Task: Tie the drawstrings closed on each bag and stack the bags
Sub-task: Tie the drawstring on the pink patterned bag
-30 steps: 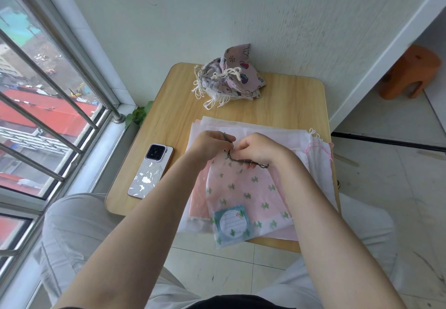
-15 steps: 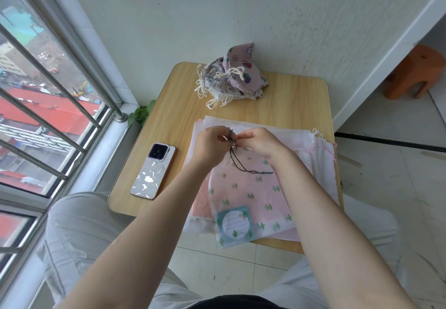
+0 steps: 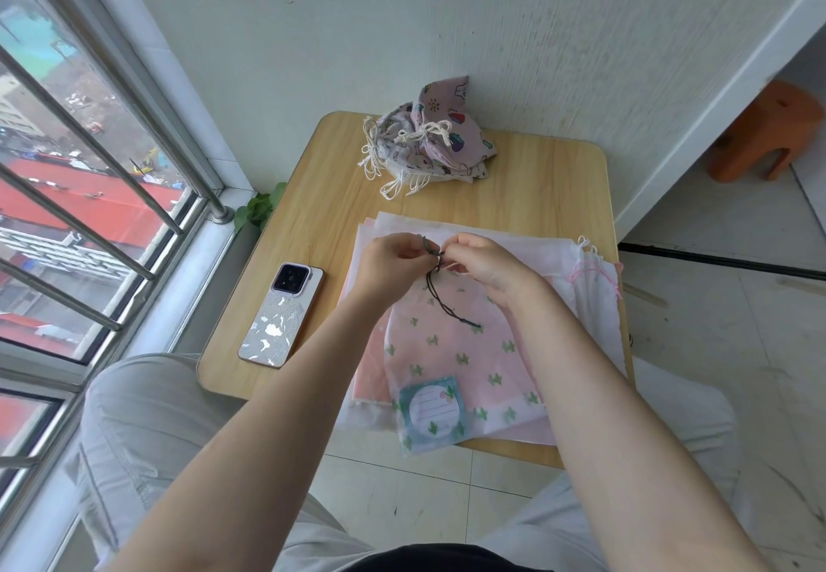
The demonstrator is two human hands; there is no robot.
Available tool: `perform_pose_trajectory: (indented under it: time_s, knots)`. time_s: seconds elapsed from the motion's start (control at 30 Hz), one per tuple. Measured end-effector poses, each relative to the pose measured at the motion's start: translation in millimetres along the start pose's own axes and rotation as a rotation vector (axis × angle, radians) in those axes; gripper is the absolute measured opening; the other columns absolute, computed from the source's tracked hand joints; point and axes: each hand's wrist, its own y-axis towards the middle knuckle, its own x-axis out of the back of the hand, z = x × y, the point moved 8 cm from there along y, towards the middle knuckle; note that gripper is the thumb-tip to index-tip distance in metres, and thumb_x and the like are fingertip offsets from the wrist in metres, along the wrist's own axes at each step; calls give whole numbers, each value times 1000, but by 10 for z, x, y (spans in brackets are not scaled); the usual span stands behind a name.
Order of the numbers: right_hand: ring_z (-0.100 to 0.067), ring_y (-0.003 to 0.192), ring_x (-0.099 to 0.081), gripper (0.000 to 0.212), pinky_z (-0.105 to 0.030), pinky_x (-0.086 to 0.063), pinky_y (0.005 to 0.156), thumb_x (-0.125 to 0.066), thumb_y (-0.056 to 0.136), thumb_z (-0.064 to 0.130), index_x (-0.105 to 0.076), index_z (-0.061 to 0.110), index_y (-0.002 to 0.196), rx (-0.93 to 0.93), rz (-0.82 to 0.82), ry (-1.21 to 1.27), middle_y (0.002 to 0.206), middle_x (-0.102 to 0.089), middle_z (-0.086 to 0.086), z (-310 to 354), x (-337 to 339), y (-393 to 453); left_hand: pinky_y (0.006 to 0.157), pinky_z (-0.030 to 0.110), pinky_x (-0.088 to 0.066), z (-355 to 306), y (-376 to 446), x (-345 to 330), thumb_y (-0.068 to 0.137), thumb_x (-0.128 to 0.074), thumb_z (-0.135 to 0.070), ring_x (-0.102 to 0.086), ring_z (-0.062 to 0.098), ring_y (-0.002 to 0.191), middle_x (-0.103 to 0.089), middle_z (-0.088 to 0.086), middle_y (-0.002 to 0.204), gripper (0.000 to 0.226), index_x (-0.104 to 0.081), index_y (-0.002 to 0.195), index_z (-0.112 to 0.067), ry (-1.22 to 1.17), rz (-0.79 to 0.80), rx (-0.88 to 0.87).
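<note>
A pink bag with green cactus print (image 3: 465,361) lies on top of a pile of flat pale bags (image 3: 581,272) on the wooden table (image 3: 549,187). Its dark drawstring (image 3: 447,303) trails loose over the fabric. My left hand (image 3: 393,263) and my right hand (image 3: 487,263) meet at the bag's mouth, each pinching the dark cord between fingertips. At the table's far side sits a heap of tied printed bags (image 3: 429,137) with white cords.
A phone (image 3: 281,316) lies face down on the table's left part. A barred window runs along the left, a white wall stands behind the table, and an orange stool (image 3: 764,137) is on the floor at right. My knees sit below the table's near edge.
Both hands have lifted slightly toward the bag's mouth, drawing the dark cord up; its loose tail now hangs lower across the pink fabric.
</note>
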Motion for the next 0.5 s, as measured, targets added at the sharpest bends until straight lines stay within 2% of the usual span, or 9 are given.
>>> perform_pose_trajectory:
  time_s: [0.07,0.17,0.27,0.33,0.4,0.5]
  knots:
    - [-11,77,-57,11,-19,-43,70,-50,90,15,-58,20,83,1,-48,-14,83,-59,3,34,18,-15,55,12,-45,9,-22,-29,81,-73,-11,-61,5,66,-72,-7,81,8,-73,85,-3,-33,15,23]
    - [-13,78,-57,8,-24,-43,62,-51,88,17,-58,17,92,59,-177,-117,87,-57,1,86,119,-25,49,15,-37,46,-7,-19,84,-73,-21,-52,4,55,-69,-2,76,14,-72,82,-8,6,-6,42]
    - [-20,81,-62,9,-32,-52,69,-52,87,15,-58,17,94,116,-402,-71,90,-65,-5,131,312,-30,48,14,-38,86,18,4,86,-72,-20,-51,-4,48,-68,-6,72,10,-73,82,-11,27,-18,55]
    - [-19,75,-65,10,-33,-53,74,-50,89,11,-59,13,91,142,-502,30,81,-67,-4,167,428,-59,50,19,-38,105,21,14,86,-71,-19,-49,2,49,-67,-6,70,11,-74,80,-12,35,-18,60]
    - [-19,70,-64,15,-34,-56,76,-47,91,8,-62,8,88,140,-486,248,75,-66,-5,190,457,-69,53,23,-37,124,16,17,87,-70,-21,-47,9,53,-67,-5,68,15,-75,77,-12,38,-17,67]
    - [-23,72,-66,22,-32,-55,73,-43,96,9,-63,6,87,93,-338,648,74,-67,-9,228,365,-76,51,19,-36,168,12,18,89,-68,-23,-44,2,46,-63,-9,64,18,-77,80,-11,38,-21,87]
